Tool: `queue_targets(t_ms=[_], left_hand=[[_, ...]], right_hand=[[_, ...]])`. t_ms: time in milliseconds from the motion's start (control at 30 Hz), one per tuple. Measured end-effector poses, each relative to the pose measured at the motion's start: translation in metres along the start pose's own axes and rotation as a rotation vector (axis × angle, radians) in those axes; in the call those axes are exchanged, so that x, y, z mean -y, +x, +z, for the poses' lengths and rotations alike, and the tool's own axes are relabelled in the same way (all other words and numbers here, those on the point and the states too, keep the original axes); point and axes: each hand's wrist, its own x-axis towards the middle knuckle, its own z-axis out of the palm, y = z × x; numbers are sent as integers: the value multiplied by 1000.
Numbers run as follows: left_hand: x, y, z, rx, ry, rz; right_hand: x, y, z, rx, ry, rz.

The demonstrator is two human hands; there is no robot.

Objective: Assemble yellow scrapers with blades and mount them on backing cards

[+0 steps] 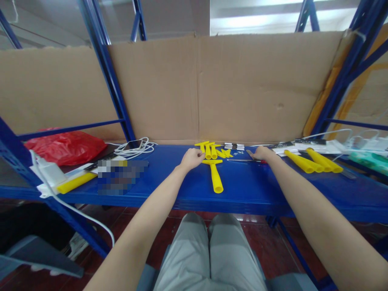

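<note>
My left hand is closed at the middle of the blue shelf, its fingertips bunched beside the crossbar of a yellow T-shaped handle. Whatever those fingers hold is hidden. Just behind lie more yellow T-shaped handles and a small pile of yellow pieces. Off to the right, my right hand reaches down with curled fingers, at a thin brownish-grey piece that I cannot make out. Below that hand lies a screwdriver with a slim metal shaft and a red end partly under the hand.
Several yellow handles lie at the right, by black-and-white packs. White strips lie at the back against a cardboard wall. At left are a red plastic bag, a coiled white cable and a yellow tube.
</note>
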Motion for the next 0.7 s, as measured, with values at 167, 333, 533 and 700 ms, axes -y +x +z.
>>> queue_targets(t_ms=[167,333,533,700], left_hand=[[1,0,-1,8,9,10],[0,-1,-1,-9,15,19],[-1,-2,-2,-22,17,20],[0,-2,-1,-22,14,24]], right_hand=[[8,-6,1,43,-18,177],[10,-12,4,-15,20,206],[12,-18,2,-16,25,185],[13,-18,3,-13,26,213]])
